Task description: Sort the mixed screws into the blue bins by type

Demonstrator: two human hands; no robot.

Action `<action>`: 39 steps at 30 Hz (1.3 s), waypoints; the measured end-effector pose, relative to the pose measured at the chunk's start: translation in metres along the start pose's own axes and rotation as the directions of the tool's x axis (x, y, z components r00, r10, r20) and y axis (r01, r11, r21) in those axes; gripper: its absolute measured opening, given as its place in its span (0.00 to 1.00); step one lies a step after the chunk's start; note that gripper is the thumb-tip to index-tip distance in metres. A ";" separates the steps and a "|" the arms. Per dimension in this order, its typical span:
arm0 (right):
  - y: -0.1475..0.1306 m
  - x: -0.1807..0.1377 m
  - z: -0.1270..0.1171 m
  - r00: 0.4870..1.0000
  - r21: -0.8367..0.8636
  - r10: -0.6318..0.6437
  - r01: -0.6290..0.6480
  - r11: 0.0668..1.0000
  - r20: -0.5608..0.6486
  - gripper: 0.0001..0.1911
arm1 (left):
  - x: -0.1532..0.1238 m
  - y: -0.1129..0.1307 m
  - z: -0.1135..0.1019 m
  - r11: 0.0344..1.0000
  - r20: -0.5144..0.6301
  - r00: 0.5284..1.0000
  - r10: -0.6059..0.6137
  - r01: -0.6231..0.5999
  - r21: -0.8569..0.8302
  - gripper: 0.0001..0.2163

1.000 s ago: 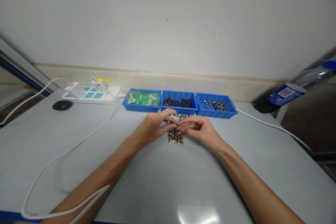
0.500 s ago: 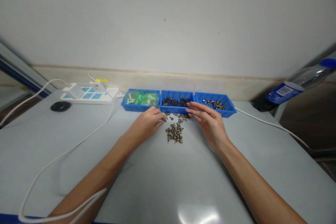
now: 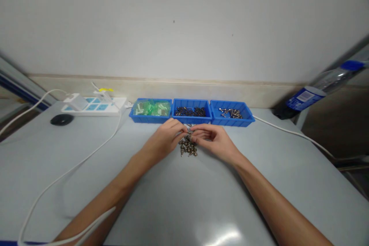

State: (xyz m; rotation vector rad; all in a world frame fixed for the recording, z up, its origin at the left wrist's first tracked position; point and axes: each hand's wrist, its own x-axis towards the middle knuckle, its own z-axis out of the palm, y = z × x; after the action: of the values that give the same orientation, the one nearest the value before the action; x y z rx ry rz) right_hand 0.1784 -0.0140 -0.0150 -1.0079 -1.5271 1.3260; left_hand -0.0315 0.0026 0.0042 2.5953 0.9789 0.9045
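A small pile of metal screws (image 3: 188, 150) lies on the grey table, with more loose pieces just behind it, partly covered by my fingers. My left hand (image 3: 168, 135) is at the pile's left rear, thumb and fingertips pinched together; anything between them is too small to make out. From the right, my right hand (image 3: 216, 140) reaches the same spot with its fingers curled and thumb below, its fingertips close to my left fingertips. What the right fingers hold, if anything, is hidden. Behind the hands, a blue bin (image 3: 191, 120) contains dark screws.
The right blue bin (image 3: 233, 122) has shiny screws; the left blue bin (image 3: 150, 120) holds green-and-clear bags of small parts. A white power strip (image 3: 95, 112), black mouse (image 3: 62, 119) and white cable (image 3: 83, 157) are on the left. A cola bottle (image 3: 305, 98) leans at right.
My right hand has come down and left from the front of the bins to the screws, and its fingers have curled. My left hand stays pinched beside them. The view has shifted slightly.
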 end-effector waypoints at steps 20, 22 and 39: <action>-0.010 -0.003 -0.021 0.857 0.433 0.170 0.067 0.899 -0.486 0.14 | -0.002 -0.016 0.031 0.972 0.075 0.994 -0.076 0.057 0.230 0.17; -0.011 -0.003 -0.022 0.752 0.417 0.142 0.189 0.889 -0.644 0.15 | -0.002 -0.018 0.033 0.990 0.044 0.997 -0.069 0.063 0.129 0.13; 0.012 -0.011 -0.010 0.938 -0.781 -0.333 0.137 0.609 -0.095 0.18 | 0.001 0.003 0.027 0.604 -0.080 0.831 -0.551 0.330 -0.726 0.09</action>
State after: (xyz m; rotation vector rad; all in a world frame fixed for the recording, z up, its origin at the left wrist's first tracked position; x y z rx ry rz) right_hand 0.1917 -0.0198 -0.0268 -1.3458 -1.9975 0.2873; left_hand -0.0122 0.0014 -0.0152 1.5068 1.0332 1.2334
